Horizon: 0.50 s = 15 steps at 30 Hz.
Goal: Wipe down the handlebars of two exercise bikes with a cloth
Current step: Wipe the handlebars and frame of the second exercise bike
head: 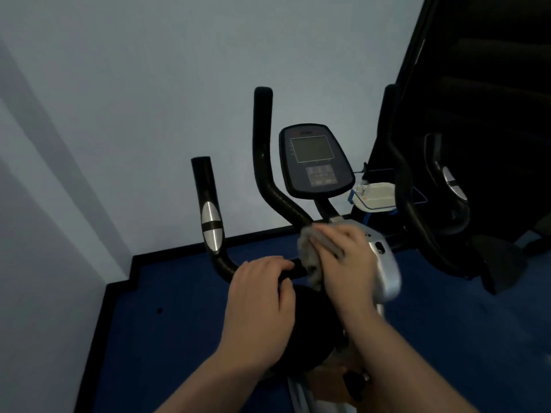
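Cloth (311, 257), grey and bunched, at lower centre of the frame, pressed against the bar (298, 271) near the stem. Judged soft and light, limp enough to wrap round the tube; best gathered in the palm rather than pinched at an edge. Bar itself judged stiff and fixed, its foam sleeve likely grippy, the metal sensors (211, 226) smoother. Right hand (343, 257), lower centre-right, fingers fairly flat and close together over the cloth, pressing it down; thumb hidden, so any pinch could not be told. Left hand (262, 296), just left of it, curled over the bar, fingers wrapped round the tube, steadying. Console (316, 159) above, centre-right. Second bike (417, 210) at the right edge, dark, apparently not yet wiped.
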Available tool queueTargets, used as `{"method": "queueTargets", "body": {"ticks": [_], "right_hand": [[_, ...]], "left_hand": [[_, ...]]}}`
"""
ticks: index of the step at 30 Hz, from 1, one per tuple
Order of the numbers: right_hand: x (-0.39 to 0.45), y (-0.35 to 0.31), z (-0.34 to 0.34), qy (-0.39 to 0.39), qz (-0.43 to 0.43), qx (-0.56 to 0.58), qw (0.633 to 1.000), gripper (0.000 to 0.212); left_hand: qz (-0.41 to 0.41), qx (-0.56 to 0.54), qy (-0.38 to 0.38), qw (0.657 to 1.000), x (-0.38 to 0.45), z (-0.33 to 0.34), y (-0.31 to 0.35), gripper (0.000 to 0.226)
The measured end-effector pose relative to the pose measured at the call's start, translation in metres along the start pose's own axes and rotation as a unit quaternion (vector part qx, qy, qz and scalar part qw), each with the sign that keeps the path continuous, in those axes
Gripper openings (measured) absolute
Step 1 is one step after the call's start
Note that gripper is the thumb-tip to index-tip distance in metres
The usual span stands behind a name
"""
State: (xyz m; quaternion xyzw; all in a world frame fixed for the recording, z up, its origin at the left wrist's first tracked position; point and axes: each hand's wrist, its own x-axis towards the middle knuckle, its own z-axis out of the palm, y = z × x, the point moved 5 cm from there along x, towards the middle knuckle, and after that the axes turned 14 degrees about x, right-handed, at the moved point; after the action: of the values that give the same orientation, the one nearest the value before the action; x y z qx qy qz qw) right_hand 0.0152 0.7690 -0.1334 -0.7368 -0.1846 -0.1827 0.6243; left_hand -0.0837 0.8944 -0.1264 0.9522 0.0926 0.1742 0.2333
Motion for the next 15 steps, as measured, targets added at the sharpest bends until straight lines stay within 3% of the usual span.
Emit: {"method": "queueTargets", "body": {"ticks": [3, 7, 12, 15], "right_hand": [[0.043, -0.012, 0.033, -0.030, -0.010, 0.001, 1.000, 0.020], [0.021, -0.002, 0.016, -0.062, -0.001, 0.015, 0.998, 0.022], [0.022, -0.002, 0.014, -0.054, -0.028, -0.039, 0.997, 0.027], [0.062, -0.020, 0.058, -0.087, -0.044, -0.050, 0.994, 0.022]], "left_hand": [[-0.013, -0.018, 0.000, 1.000, -0.001, 0.001, -0.003, 0.030], [-0.003, -0.098, 0.011, 0.995, -0.009, -0.005, -0.010, 0.035], [-0.009, -0.112, 0.181, 0.977, 0.046, -0.063, -0.054, 0.033], [-0.017, -0.058, 0.221, 0.973, 0.093, -0.079, -0.074, 0.033]]}}
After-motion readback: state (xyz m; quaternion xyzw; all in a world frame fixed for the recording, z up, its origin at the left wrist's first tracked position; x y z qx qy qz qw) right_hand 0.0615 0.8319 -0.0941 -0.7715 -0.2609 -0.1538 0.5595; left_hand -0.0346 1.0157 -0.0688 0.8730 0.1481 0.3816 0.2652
